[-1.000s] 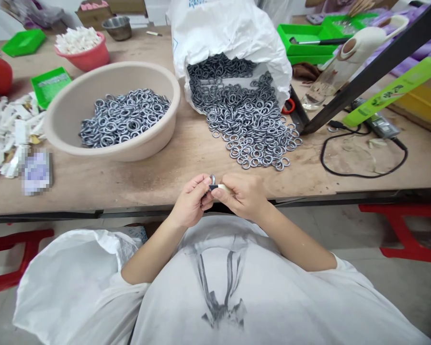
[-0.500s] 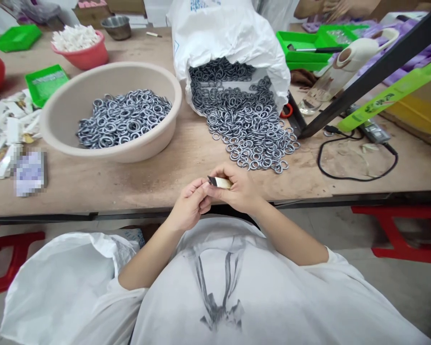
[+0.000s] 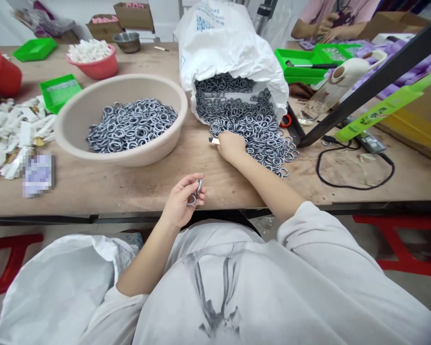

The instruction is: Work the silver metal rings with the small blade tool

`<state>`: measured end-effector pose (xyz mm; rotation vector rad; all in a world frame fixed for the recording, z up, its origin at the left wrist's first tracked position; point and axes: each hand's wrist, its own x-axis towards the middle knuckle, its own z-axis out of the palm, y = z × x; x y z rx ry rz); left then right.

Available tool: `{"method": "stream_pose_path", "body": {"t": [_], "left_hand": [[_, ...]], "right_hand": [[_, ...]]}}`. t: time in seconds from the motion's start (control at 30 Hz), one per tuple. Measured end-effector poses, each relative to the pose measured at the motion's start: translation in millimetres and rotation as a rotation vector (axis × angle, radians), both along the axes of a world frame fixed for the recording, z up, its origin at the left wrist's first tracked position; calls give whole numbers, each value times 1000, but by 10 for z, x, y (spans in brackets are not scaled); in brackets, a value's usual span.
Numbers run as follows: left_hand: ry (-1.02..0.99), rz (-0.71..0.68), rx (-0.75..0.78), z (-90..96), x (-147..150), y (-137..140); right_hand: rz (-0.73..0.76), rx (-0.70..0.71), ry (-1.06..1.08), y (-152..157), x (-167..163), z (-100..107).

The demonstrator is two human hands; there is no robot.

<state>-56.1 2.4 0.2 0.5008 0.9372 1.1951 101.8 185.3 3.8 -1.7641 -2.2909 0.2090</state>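
My left hand is closed around a couple of grey rings, above the table's front edge. My right hand reaches to the near left side of the loose ring pile. It grips a small blade-like tool with a pale handle and a dark slanted tip, which points left. The fingertips of that hand are hidden, so I cannot tell whether they also touch a ring. The pile spills from a white woven sack lying on its side. More rings lie in a wide beige basin at the left.
White pieces are heaped at the far left, near green trays and a red bowl. A dark slanted bar, a bottle and a black cable stand or lie on the right. Another person's hands are at the back.
My hands have come apart. The right moved forward to the ring pile with the tool still held; the left stayed near the edge and turned, so its rings now show. The view shifted slightly.
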Motion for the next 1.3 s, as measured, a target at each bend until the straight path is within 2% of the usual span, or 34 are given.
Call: {"method": "stream_pose_path", "body": {"t": [0.1, 0.23, 0.3, 0.37, 0.47, 0.63, 0.73, 0.97, 1.13, 1.2, 1.3], "left_hand": [[-31, 70, -63, -3, 8, 68], [-37, 82, -46, 7, 167, 92], [-17, 75, 14, 9, 276, 73], [5, 67, 53, 13, 355, 46], [37, 37, 65, 36, 379, 7], [31, 1, 64, 91, 349, -40], [33, 17, 80, 111, 378, -60], [21, -14, 110, 120, 416, -87], [16, -22, 89, 112, 407, -101], [14, -73, 105, 109, 395, -119], [2, -185, 149, 107, 358, -153]], "right_hand": [[103, -82, 301, -233, 18, 37], [257, -306, 1023, -919, 9, 69], [273, -481, 1220, -1232, -12, 41], [218, -534, 1316, -1427, -18, -7], [160, -357, 1260, -1516, 49, -52], [406, 32, 793, -1548, 233, 28], [448, 145, 624, -1595, 256, 74], [455, 190, 597, -1618, 260, 110], [439, 116, 593, -1611, 255, 74], [375, 48, 586, -1514, 267, 11], [146, -50, 519, -1218, 322, -66]]}}
